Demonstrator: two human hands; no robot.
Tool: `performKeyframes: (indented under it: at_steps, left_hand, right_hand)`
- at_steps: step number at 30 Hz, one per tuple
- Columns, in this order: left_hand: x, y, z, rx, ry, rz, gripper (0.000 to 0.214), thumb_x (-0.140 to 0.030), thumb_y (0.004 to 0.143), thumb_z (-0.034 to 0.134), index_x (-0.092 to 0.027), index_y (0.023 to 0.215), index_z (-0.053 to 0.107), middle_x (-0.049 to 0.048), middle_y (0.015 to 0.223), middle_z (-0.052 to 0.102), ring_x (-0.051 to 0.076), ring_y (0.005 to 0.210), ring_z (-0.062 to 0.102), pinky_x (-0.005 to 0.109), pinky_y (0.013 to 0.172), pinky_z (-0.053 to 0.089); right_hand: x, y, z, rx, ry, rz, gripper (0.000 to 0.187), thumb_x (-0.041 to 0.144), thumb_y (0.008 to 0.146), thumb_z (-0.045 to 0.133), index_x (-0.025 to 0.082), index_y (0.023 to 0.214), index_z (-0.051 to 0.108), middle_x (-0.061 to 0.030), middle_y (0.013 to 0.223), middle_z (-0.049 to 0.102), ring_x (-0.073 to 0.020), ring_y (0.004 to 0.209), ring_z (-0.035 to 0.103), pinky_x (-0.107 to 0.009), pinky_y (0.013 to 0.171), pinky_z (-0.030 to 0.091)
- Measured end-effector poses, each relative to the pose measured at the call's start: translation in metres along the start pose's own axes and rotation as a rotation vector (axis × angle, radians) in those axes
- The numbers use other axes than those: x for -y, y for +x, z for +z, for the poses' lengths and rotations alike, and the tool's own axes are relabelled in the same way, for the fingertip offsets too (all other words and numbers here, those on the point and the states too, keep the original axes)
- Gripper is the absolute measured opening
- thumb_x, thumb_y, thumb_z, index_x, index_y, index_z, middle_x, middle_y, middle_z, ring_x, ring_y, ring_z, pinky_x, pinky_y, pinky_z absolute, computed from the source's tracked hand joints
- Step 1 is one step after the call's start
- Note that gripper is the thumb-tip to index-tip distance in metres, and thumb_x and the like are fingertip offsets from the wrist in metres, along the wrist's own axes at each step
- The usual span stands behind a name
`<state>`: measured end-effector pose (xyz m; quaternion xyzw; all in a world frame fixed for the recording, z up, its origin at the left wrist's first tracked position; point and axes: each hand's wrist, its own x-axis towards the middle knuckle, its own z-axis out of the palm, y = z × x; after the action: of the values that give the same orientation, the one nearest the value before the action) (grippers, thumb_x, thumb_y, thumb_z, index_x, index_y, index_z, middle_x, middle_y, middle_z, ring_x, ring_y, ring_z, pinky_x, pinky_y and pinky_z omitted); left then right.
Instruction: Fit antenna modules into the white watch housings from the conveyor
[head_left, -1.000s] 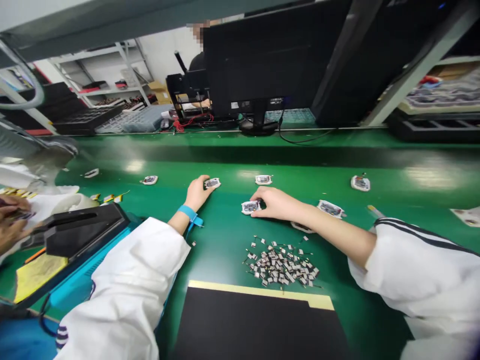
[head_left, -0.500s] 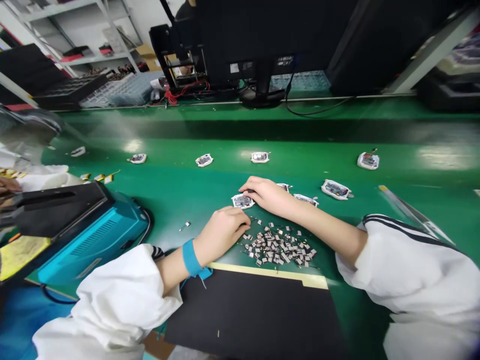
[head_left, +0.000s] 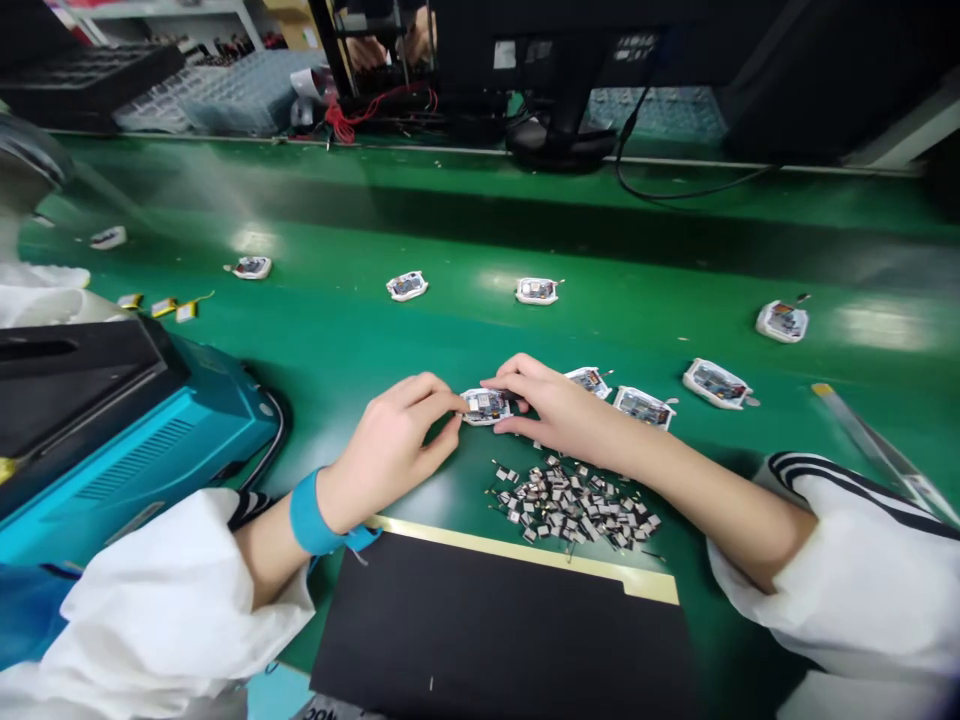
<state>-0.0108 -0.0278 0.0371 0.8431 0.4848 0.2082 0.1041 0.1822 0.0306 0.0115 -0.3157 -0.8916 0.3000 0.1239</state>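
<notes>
Small white-framed circuit module [head_left: 485, 406] on the green workbench [head_left: 360, 220], above a black mat [head_left: 502, 630] and just beyond a heap of tiny metal-legged parts [head_left: 574, 505]. Gripped from both sides: right hand [head_left: 559, 405] curled over its right edge, left hand [head_left: 390, 450] pinching its left edge with the fingertips [head_left: 450, 402]. Matching modules [head_left: 641, 407] close by; blue wristband [head_left: 315, 515] on the left wrist.

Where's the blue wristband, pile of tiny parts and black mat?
Blue wristband [head_left: 309, 516], head view, middle of the band.
Pile of tiny parts [head_left: 570, 505], head view, centre of the pile.
Black mat [head_left: 495, 630], head view, middle of its top.
</notes>
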Motion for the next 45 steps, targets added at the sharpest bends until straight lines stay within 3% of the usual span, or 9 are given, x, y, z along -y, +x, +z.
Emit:
performKeyframes:
  at_steps: [4,13,19,32,40,45]
  left_hand:
    - [0.005,0.006,0.006,-0.037,-0.009,0.017,0.011,-0.017,0.079,0.048,-0.014,0.081,0.059,0.0035,0.082,0.059,0.012,0.072,0.054,0.023,0.065,0.045]
    - [0.014,0.003,0.01,0.065,0.139,0.166,0.017,-0.018,0.084,0.043,-0.017,0.088,0.059,0.0012,0.086,0.064,0.013,0.079,0.057,0.024,0.07,0.048]
    - [0.008,0.001,0.008,0.116,0.225,0.17,0.02,-0.016,0.085,0.04,-0.017,0.093,0.058,0.0024,0.091,0.062,0.016,0.082,0.057,0.027,0.069,0.048]
    - [0.009,0.002,0.015,0.1,0.236,0.083,0.023,-0.023,0.087,0.037,-0.021,0.092,0.059,0.0004,0.089,0.06,0.015,0.079,0.056,0.028,0.068,0.043]
    - [0.007,0.001,0.014,0.047,0.333,0.153,0.018,-0.021,0.086,0.041,-0.021,0.09,0.058,0.0002,0.088,0.061,0.014,0.075,0.054,0.025,0.063,0.043]
    - [0.006,0.003,0.015,0.09,0.272,0.065,0.018,-0.023,0.086,0.041,-0.026,0.088,0.058,-0.0003,0.088,0.06,0.016,0.079,0.054,0.027,0.065,0.042]
  right_hand:
    - [0.006,0.01,0.012,-0.052,0.053,0.014,0.04,0.029,0.075,0.056,0.014,0.111,0.049,-0.0064,0.097,0.047,-0.015,0.082,0.052,-0.029,0.075,0.046]
    - [-0.001,0.013,0.017,-0.094,0.061,-0.052,0.042,0.035,0.072,0.06,0.016,0.108,0.053,-0.0054,0.092,0.049,-0.0147,0.079,0.05,-0.027,0.068,0.045]
    - [-0.002,0.013,0.017,-0.105,0.073,-0.052,0.036,0.036,0.072,0.059,0.019,0.104,0.054,-0.0046,0.093,0.049,-0.0153,0.078,0.05,-0.028,0.066,0.043]
    - [-0.004,0.013,0.016,-0.125,0.059,-0.053,0.033,0.042,0.074,0.054,0.019,0.096,0.057,-0.0012,0.088,0.047,-0.0132,0.079,0.051,-0.028,0.069,0.043]
    - [-0.005,0.013,0.014,-0.101,0.029,-0.065,0.035,0.034,0.072,0.06,0.015,0.102,0.056,-0.0049,0.092,0.048,-0.0145,0.081,0.05,-0.029,0.07,0.044]
    - [-0.007,0.013,0.015,-0.111,0.039,-0.069,0.036,0.037,0.071,0.059,0.018,0.101,0.056,-0.0011,0.09,0.047,-0.0141,0.084,0.051,-0.03,0.072,0.044]
